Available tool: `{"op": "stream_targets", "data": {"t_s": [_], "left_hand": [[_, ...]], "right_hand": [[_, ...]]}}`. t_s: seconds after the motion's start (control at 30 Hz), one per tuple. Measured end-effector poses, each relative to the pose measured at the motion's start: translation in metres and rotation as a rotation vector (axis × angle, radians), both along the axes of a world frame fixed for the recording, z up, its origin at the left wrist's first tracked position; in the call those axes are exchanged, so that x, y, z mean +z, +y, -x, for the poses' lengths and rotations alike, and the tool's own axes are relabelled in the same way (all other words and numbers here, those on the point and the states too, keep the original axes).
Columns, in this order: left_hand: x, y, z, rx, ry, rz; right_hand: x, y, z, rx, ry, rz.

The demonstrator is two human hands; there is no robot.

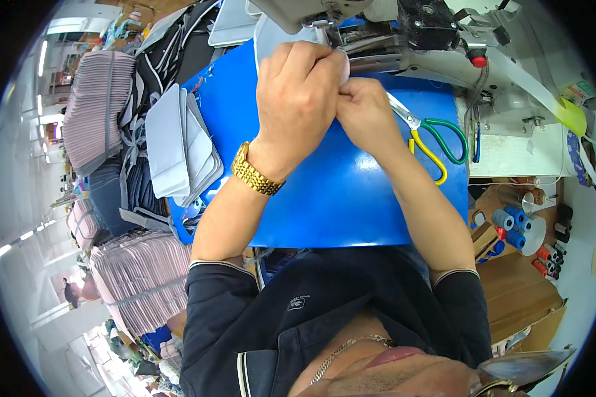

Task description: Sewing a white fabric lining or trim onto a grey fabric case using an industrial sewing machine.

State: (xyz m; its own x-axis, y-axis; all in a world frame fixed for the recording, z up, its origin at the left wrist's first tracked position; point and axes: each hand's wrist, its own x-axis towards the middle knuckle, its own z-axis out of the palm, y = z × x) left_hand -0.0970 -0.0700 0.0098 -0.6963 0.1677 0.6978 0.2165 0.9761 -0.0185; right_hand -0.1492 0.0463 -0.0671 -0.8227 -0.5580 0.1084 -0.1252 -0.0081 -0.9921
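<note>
at the sewing machine [281, 12], just in front of the needle area: both hands close together, fingertips nearly meeting.

left hand [295, 102]: fingers curled in tight, tips mostly hidden. small white bit [345, 68] showing at the edge of the forefinger, probably in the pinch; material unclear. right hand [369, 118]: thumb and forefinger drawn together beside the left, likely on something fine; cannot tell what. pale grey piece [266, 41] just beyond the left knuckles, beside the machine head; contact with the fingers impossible to confirm.

to do this well, by judgement: pinch lightly, right at the tips, for a clear sight line past the knuckles. steady with the left, make small adjustments with the right. avoid tugging; risk of creasing or slipping. leave the machine at rest with fingers so near. mind the scissors [436, 142] on the blue worktop [338, 205], blades running up to the right wrist.
</note>
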Motion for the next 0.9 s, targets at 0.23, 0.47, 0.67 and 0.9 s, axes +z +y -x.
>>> {"op": "stream_targets", "data": {"t_s": [0.23,0.47,0.67,0.9], "left_hand": [[-0.011,-0.012,0.003,-0.015,0.099,0.153],[0.017,-0.033,-0.025,-0.047,-0.030,0.340],[0.024,-0.023,-0.033,-0.011,-0.213,0.310],[0.002,-0.006,-0.020,0.005,-0.061,0.071]], "right_hand": [[-0.021,-0.029,-0.014,0.258,-0.598,0.611],[-0.009,-0.020,-0.016,0.391,-0.782,0.664],[-0.002,-0.025,-0.012,0.298,-0.674,0.428],[-0.017,-0.030,-0.017,0.268,-0.577,0.574]]}}
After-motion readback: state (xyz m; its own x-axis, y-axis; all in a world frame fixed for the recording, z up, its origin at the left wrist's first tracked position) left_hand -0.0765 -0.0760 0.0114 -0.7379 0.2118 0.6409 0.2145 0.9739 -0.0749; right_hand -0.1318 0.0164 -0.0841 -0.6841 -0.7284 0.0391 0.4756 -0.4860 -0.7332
